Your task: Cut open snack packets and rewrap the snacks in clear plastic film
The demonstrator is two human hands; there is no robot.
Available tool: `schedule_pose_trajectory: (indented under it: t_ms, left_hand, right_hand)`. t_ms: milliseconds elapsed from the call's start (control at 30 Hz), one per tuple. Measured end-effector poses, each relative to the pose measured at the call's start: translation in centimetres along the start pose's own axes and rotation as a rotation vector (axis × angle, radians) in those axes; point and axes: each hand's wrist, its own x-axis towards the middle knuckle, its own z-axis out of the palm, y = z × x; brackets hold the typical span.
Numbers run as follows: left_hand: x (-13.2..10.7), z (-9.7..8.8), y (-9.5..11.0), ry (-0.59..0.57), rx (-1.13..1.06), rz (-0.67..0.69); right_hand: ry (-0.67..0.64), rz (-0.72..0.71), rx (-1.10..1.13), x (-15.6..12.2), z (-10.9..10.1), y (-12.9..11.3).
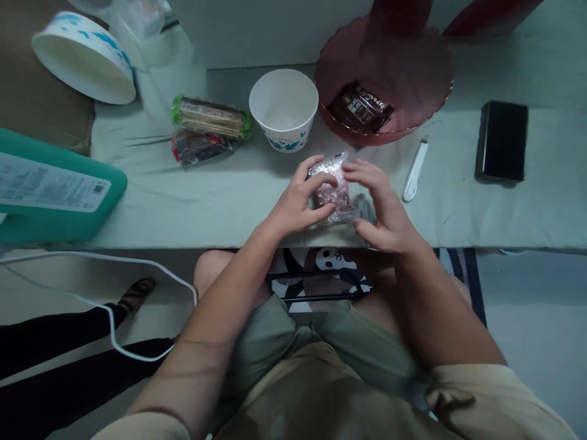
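Observation:
A small pinkish item in crinkled clear plastic wrap [337, 183] lies near the table's front edge; what is inside cannot be made out. Curled over its left side, my left hand [296, 205] grips it with thumb and fingers. On the other side, my right hand [385, 211] is spread, with fingertips close to the wrap's upper right edge and the thumb lower down. Just beyond is a white paper cup with a blue leaf pattern [287, 135]. A white utility knife [416, 171] rests to the right of my right hand.
A pink glass bowl [426, 104] holds dark brown packets [362, 107]. A black box [503, 140] sits at right. On the left are a bundle of wooden sticks [211, 117], a dark wrapped packet [202, 146], a tipped paper bowl [87, 61] and a green container [64, 214]. Another person's legs [82, 373] show below.

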Motion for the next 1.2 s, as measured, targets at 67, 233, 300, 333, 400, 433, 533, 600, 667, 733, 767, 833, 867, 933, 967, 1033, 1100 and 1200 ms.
schedule_pose_trajectory:
  t_ms: [67,233,300,333,400,433,533,600,667,733,767,833,867,933,967,1033,1100,1200]
  left_hand:
    - [0.1,-0.1,0.0,-0.001,-0.014,-0.016]
    - [0.1,-0.2,0.0,0.010,-0.042,-0.035]
    - [0.0,0.0,0.0,-0.006,-0.050,-0.004]
    - [0.0,0.2,0.0,-0.010,-0.047,0.006]
    - [0.0,0.4,0.1,0.007,-0.032,0.009]
    - [0.0,0.5,0.1,0.024,-0.025,0.005]
    - [0.1,0.9,0.1,0.075,-0.027,0.008]
    - [0.1,1.2,-0.2,0.118,-0.042,0.013]
    - [0.1,1.4,-0.7,0.192,-0.055,-0.006]
    - [0.0,1.6,-1.2,0.290,-0.064,-0.044]
    - [0.0,1.7,-1.4,0.331,-0.071,-0.068]
    - [-0.1,1.6,-1.6,0.366,-0.103,-0.114]
    - [-0.1,1.5,-1.5,0.358,-0.126,-0.134]
    - [-0.1,1.4,-1.3,0.330,-0.167,-0.163]
    - [-0.1,1.3,-1.1,0.322,-0.177,-0.165]
    - [0.0,1.3,-0.7,0.327,-0.176,-0.154]
    - [0.1,1.3,-0.5,0.341,-0.181,-0.142]
    - [0.2,1.5,-0.6,0.352,-0.260,-0.156]
  right_hand:
    - [-0.144,-0.001,-0.039,-0.3,-0.3,0.1]
    - [-0.069,0.023,-0.129,-0.2,0.4,1.5]
    - [-0.005,0.001,-0.106,0.3,0.8,1.9]
    - [0.012,0.004,-0.099,0.6,0.9,2.0]
    - [0.032,0.047,-0.098,1.2,1.1,2.1]
    - [0.045,0.080,-0.098,1.5,1.2,2.1]
    - [0.092,0.136,-0.078,1.9,1.5,1.7]
    - [0.119,0.117,-0.070,1.8,1.3,1.3]
    - [0.169,0.094,-0.092,1.3,0.6,0.8]
    - [0.279,0.146,-0.176,0.7,-0.9,0.8]
    - [0.346,0.206,-0.240,0.3,-1.7,1.1]
    - [0.465,0.374,-0.387,-0.2,-3.4,2.4]
    - [0.493,0.467,-0.450,-0.4,-4.0,3.2]
    - [0.463,0.635,-0.514,-0.4,-4.7,5.1]
    - [0.423,0.695,-0.518,-0.4,-4.8,5.9]
    - [0.354,0.750,-0.498,-0.3,-4.7,6.9]
    - [0.353,0.766,-0.490,-0.3,-4.6,7.1]
    - [0.447,0.819,-0.485,-0.9,-4.9,5.7]
